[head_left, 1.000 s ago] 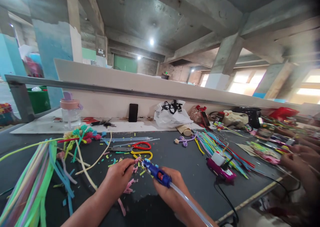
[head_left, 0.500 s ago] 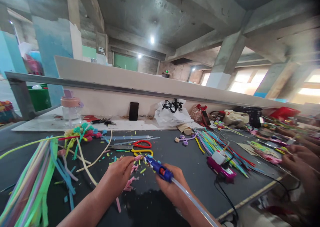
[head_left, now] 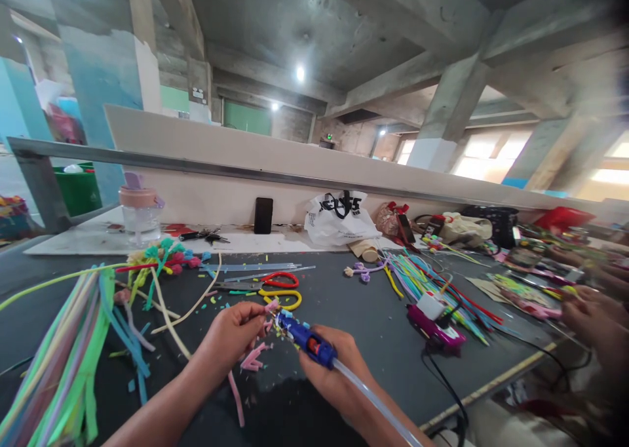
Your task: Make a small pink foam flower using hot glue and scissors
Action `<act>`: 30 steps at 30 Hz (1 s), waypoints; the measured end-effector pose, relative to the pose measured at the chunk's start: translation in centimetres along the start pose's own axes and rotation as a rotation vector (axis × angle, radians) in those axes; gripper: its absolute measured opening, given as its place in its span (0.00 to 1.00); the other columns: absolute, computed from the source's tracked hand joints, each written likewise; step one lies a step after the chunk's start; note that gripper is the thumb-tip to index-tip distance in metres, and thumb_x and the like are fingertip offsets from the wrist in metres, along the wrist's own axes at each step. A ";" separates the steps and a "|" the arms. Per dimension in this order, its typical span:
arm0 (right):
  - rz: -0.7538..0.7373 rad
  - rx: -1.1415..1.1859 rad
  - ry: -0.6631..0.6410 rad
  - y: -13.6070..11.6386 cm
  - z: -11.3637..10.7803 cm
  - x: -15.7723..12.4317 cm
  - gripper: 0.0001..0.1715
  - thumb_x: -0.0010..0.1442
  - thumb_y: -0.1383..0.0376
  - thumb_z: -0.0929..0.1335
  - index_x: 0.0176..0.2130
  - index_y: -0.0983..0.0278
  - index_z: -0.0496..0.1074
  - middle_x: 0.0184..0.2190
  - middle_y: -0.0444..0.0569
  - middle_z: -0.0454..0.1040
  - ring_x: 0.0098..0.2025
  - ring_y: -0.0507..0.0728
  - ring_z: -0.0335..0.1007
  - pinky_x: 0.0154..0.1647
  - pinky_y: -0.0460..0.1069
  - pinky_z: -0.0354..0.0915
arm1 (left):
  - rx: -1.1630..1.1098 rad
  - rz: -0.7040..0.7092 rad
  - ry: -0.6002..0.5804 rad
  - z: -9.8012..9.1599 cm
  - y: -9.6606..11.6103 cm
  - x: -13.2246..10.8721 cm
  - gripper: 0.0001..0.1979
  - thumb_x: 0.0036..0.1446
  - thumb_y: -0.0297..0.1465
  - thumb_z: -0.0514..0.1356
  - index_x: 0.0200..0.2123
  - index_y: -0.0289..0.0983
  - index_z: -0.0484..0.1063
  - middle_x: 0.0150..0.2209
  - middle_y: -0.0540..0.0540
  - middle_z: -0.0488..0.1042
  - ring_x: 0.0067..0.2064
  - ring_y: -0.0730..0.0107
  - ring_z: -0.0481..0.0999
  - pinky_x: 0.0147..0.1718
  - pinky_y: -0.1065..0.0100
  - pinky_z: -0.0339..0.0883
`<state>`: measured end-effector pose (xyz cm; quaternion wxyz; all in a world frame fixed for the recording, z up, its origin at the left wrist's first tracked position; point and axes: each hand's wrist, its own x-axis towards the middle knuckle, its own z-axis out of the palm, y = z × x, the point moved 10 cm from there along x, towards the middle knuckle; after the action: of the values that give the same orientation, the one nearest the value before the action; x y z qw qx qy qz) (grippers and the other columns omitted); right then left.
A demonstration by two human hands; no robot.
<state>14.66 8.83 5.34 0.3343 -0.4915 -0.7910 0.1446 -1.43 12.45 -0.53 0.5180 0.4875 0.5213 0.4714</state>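
My right hand (head_left: 331, 368) is wrapped round a blue glue gun (head_left: 308, 343), with a long clear glue stick (head_left: 371, 400) running out of its back end. Its nozzle points toward my left hand (head_left: 237, 332), whose fingertips pinch a small pink pipe cleaner piece (head_left: 270, 306). Whether the nozzle touches the piece I cannot tell. Loose pink pieces (head_left: 254, 358) lie on the dark table just below. Beyond my hands lie scissors (head_left: 280, 290) with one red and one yellow handle, among small coloured scraps.
At the left lies a bundle of coloured pipe cleaners (head_left: 59, 362); another bundle (head_left: 422, 283) is on the right, beside a magenta power strip (head_left: 435, 328). Along the back stand a water bottle (head_left: 141, 214), a phone (head_left: 263, 215) and a white bag (head_left: 339, 221). A co-worker's hands (head_left: 590, 316) are at far right.
The glue gun and my right hand have shifted slightly left and down. My left fingertips, still pinching the pink piece, have moved up a little.
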 end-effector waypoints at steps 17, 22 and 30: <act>0.037 -0.027 0.048 0.7 -1.0 0.3 0.08 0.49 0.65 0.64 0.21 0.64 0.65 0.17 0.41 0.62 0.20 0.48 0.55 0.20 0.41 0.52 | -0.347 -0.128 -0.190 0.7 -0.4 -0.6 0.10 0.43 0.32 0.63 0.28 0.32 0.70 0.19 0.53 0.66 0.15 0.87 0.55 0.12 0.81 0.42; -0.009 -0.036 -0.005 0.3 -0.1 0.1 0.07 0.49 0.66 0.64 0.21 0.64 0.65 0.18 0.40 0.63 0.20 0.47 0.56 0.22 0.42 0.52 | -0.427 -0.157 -0.261 1.5 -0.7 -0.6 0.09 0.44 0.31 0.64 0.27 0.31 0.70 0.19 0.53 0.66 0.14 0.88 0.54 0.11 0.82 0.40; -0.005 -0.374 -0.028 1.5 -1.5 1.2 0.04 0.54 0.64 0.64 0.31 0.63 0.67 0.28 0.45 0.71 0.30 0.53 0.67 0.30 0.44 0.55 | -0.400 -0.108 -0.111 -1.3 -0.2 0.3 0.12 0.42 0.31 0.65 0.31 0.31 0.70 0.19 0.52 0.68 0.15 0.87 0.57 0.11 0.83 0.45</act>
<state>16.37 10.42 6.04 0.2263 -0.5412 -0.8099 0.0013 -2.77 12.71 -0.74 0.6569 0.3714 0.4136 0.5094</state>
